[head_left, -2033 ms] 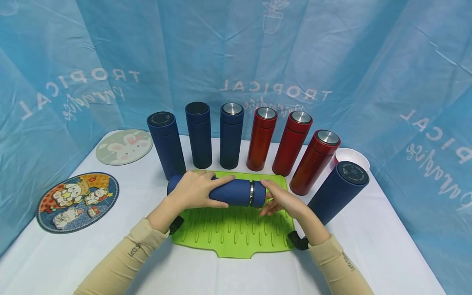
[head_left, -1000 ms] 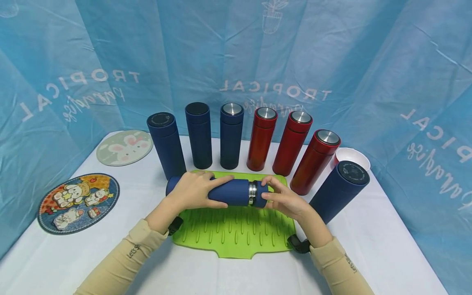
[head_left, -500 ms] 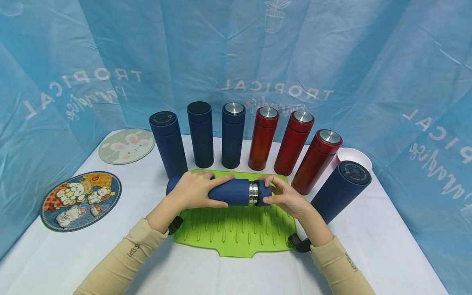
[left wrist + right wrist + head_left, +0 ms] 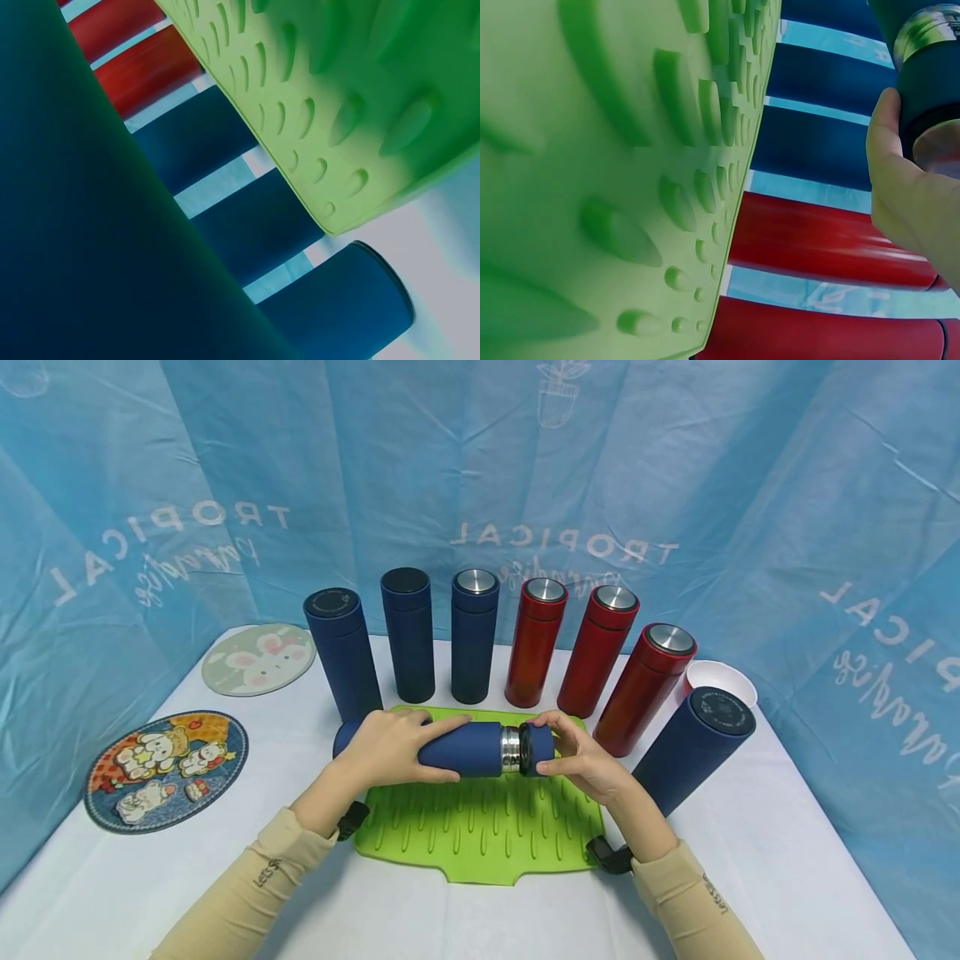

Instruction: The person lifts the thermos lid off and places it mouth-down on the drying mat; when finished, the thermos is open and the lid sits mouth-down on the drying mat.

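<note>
A dark blue thermos flask (image 4: 474, 750) lies on its side above the green mat in the head view; whether it touches the mat is hidden. My left hand (image 4: 386, 748) grips its body from above, thumb on the near side. The bare steel neck (image 4: 511, 749) shows between the body and the blue lid (image 4: 542, 749). My right hand (image 4: 581, 760) pinches that lid at the neck's right end. In the right wrist view, the thumb of my right hand (image 4: 907, 187) lies along the lid (image 4: 934, 82). The flask body (image 4: 112, 225) fills the left side of the left wrist view.
A green ridged mat (image 4: 480, 835) lies beneath. Upright blue flasks (image 4: 408, 643) and red flasks (image 4: 532, 652) stand behind, with another blue flask (image 4: 686, 752) at right. Two round mats, one with a rabbit (image 4: 258, 660), one patterned (image 4: 165, 772), lie left. A white bowl (image 4: 723, 681) sits back right.
The lid has come away from the flask body to the right, baring more of the steel neck. My right fingers have closed round the lid. Flask and left hand have shifted slightly left.
</note>
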